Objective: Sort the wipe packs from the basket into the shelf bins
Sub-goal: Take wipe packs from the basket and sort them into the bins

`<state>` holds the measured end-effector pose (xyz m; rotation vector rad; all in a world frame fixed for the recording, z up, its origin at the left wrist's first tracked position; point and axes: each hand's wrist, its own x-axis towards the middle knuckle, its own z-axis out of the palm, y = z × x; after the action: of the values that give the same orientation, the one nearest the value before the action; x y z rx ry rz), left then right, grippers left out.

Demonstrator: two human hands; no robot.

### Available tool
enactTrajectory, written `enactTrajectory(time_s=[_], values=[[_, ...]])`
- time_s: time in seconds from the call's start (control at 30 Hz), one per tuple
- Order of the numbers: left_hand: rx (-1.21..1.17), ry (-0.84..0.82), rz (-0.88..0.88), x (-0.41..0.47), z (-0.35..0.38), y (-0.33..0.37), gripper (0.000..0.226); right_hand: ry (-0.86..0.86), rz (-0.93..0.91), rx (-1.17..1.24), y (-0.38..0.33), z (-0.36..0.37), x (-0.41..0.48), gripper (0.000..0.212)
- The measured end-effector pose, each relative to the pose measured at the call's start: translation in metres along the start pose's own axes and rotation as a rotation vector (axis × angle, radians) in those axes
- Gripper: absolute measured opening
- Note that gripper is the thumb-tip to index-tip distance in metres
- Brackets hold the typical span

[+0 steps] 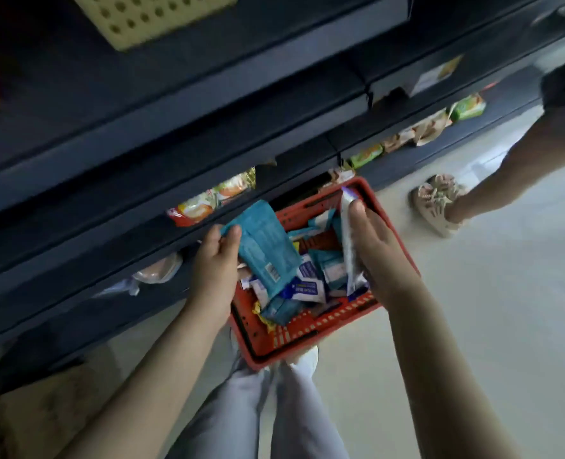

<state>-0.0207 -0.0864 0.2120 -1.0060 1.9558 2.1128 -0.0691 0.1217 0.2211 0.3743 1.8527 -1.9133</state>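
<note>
head: teal pack [268,250] in left grip [216,260]

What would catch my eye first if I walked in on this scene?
The red basket in the middle, heaped with wipe packs, stands out against the dark shelves on the left. Above it the left hand grips a teal pack and the right hand holds a white pack edge-on. At upper right stand another person's sandalled feet.
</note>
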Motion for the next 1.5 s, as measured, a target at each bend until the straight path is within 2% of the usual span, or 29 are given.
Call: enactTrajectory(time_s=[0.07,0.1,0.17,0.23,0.33,0.43,0.5,0.77,0.9,1.0,1.07,1.17,1.3,1.4,1.5], values=[[-0.040,0.042,0.027,-0.038,-0.009,0.035,0.012,-0.068,0.015,-0.019,-0.039,0.012,-0.037,0.078],[-0.076,0.068,0.031,-0.053,-0.013,0.049,0.012,-0.081,0.019,-0.029,-0.052,0.017,-0.051,0.083],[-0.199,0.126,-0.007,-0.080,-0.023,0.074,0.017,-0.125,0.031,-0.014,-0.077,0.033,-0.078,0.080],[-0.385,0.159,-0.073,-0.102,-0.036,0.092,0.025,-0.175,0.061,0.047,-0.098,0.051,-0.102,0.065],[-0.644,0.129,-0.221,-0.122,-0.063,0.113,0.037,-0.238,0.115,0.158,-0.131,0.083,-0.127,0.053],[-0.858,0.024,-0.304,-0.134,-0.103,0.133,0.045,-0.320,0.123,0.231,-0.162,0.120,-0.142,0.063],[-0.911,-0.028,-0.255,-0.140,-0.133,0.150,0.044,-0.359,0.120,0.214,-0.177,0.151,-0.146,0.067],[-0.900,-0.084,-0.032,-0.148,-0.279,0.203,0.027,-0.221,-0.065,0.109,-0.189,0.292,-0.148,0.037],[-0.881,-0.091,0.060,-0.141,-0.332,0.213,0.029,-0.295,-0.113,0.140,-0.184,0.345,-0.148,0.031],[-0.888,-0.104,0.079,-0.135,-0.357,0.221,0.032,-0.423,-0.142,0.223,-0.186,0.367,-0.152,0.045],[-0.881,-0.131,0.087,-0.129,-0.367,0.227,0.030,-0.431,-0.186,0.246,-0.189,0.375,-0.150,0.047],[-0.866,-0.161,0.092,-0.114,-0.371,0.237,0.031,-0.337,-0.255,0.273,-0.199,0.383,-0.144,0.044],[-0.845,-0.220,0.066,-0.089,-0.364,0.259,0.038,-0.239,-0.313,0.147,-0.222,0.376,-0.124,0.034],[-0.799,-0.276,0.068,-0.064,-0.354,0.278,0.041,-0.221,-0.344,0.047,-0.246,0.361,-0.101,0.034],[-0.761,-0.306,0.095,-0.034,-0.338,0.300,0.038,-0.224,-0.355,0.101,-0.271,0.342,-0.072,0.037]])
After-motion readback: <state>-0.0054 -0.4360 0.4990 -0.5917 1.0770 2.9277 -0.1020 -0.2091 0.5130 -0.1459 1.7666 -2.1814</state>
